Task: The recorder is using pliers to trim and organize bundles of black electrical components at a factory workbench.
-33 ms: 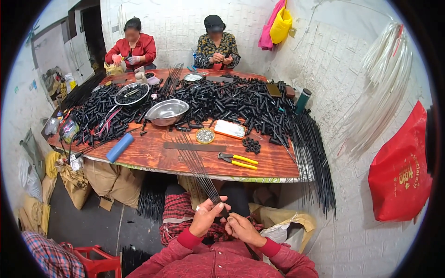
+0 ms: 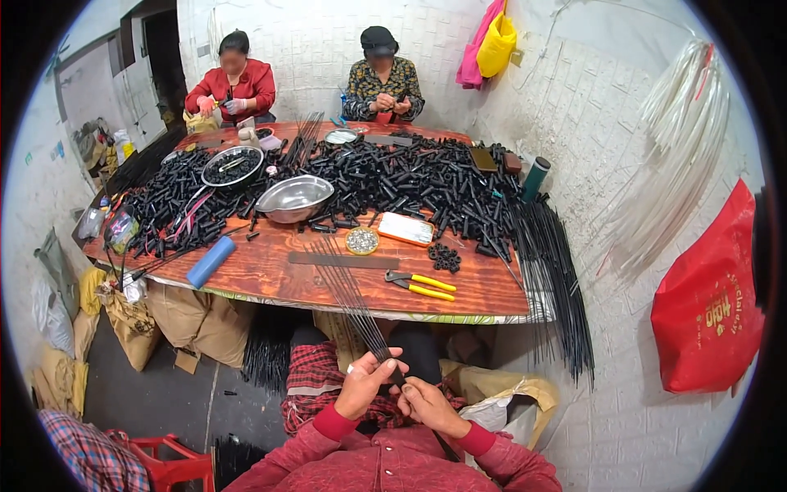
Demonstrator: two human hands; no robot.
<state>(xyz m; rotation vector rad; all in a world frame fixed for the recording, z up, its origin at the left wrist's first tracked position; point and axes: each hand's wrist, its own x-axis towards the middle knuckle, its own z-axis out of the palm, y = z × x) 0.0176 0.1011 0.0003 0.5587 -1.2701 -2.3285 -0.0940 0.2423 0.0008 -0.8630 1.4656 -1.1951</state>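
Observation:
A bundle of thin black rods (image 2: 361,316) slants from above the table's near edge down to my lap, its far ends fanned apart. My left hand (image 2: 366,387) is closed round the rods, its thumb lying across them. Just to the right and lower, my right hand (image 2: 430,407) pinches the same bundle with thumb and fingers. The dark lower end of the bundle shows again below my right wrist. Beyond the rods, on the wooden table (image 2: 328,287), lie yellow-handled pliers (image 2: 420,284) and a flat dark metal strip (image 2: 343,260).
Black tubular parts (image 2: 410,176) are heaped across the table. Near them stand a metal bowl (image 2: 295,199), a round tin (image 2: 361,240), an orange-rimmed tray (image 2: 407,229), and a blue roll (image 2: 211,261). Long black rods (image 2: 557,279) overhang the right edge. Two people work at the far side.

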